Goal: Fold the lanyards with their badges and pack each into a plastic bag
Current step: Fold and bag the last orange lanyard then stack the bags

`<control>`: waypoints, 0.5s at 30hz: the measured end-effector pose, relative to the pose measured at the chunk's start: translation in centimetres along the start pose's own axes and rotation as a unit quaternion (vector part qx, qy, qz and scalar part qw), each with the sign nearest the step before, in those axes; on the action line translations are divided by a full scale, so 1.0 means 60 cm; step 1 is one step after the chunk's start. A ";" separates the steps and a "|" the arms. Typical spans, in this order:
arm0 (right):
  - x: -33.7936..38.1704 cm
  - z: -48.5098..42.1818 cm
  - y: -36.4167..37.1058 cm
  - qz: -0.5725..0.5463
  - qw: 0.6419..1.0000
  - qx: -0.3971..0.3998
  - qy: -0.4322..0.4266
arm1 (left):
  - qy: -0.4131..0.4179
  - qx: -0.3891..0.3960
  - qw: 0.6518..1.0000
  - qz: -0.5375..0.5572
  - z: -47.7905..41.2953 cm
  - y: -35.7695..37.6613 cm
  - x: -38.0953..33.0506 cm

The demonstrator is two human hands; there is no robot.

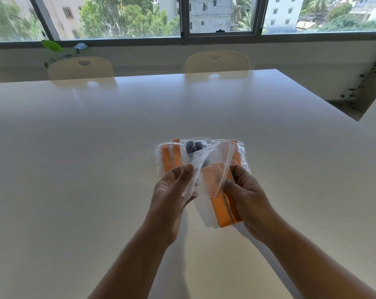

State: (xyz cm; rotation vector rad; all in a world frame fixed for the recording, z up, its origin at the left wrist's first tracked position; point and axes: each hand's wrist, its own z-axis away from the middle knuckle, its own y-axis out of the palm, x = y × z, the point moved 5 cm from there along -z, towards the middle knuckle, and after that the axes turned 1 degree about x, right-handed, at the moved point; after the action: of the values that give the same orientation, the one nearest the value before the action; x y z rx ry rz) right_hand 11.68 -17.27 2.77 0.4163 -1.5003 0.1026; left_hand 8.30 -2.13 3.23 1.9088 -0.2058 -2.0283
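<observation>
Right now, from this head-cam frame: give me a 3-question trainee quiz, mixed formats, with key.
1. True or false: the left hand is pinching the clear plastic bag.
2. Multiple choice: what does the right hand hold?
A. a pair of scissors
B. a folded orange lanyard bundle
C. a roll of tape
3. Fill in: the packed bags lie on the white ____, just beyond the hands.

Key:
1. True
2. B
3. table
</observation>
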 end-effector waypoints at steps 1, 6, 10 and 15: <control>-0.001 0.001 0.002 0.003 1.000 0.002 0.000 | -0.004 0.021 1.000 0.002 0.002 0.006 0.003; -0.001 0.003 0.005 0.042 0.999 -0.003 -0.003 | -0.023 0.076 0.997 -0.008 0.008 0.022 0.013; 0.006 0.005 0.007 0.029 0.999 0.016 -0.005 | -0.038 0.038 0.998 -0.021 0.004 0.013 0.017; 0.009 0.003 0.010 0.019 0.999 0.025 -0.027 | -0.045 -0.004 0.999 -0.012 0.003 0.006 0.018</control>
State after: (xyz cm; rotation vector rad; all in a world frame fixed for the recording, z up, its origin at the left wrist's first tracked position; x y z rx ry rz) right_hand 11.37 -16.87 3.42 0.4351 -1.5624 0.1603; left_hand 8.13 -2.87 2.36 1.8260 -0.1978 -2.1301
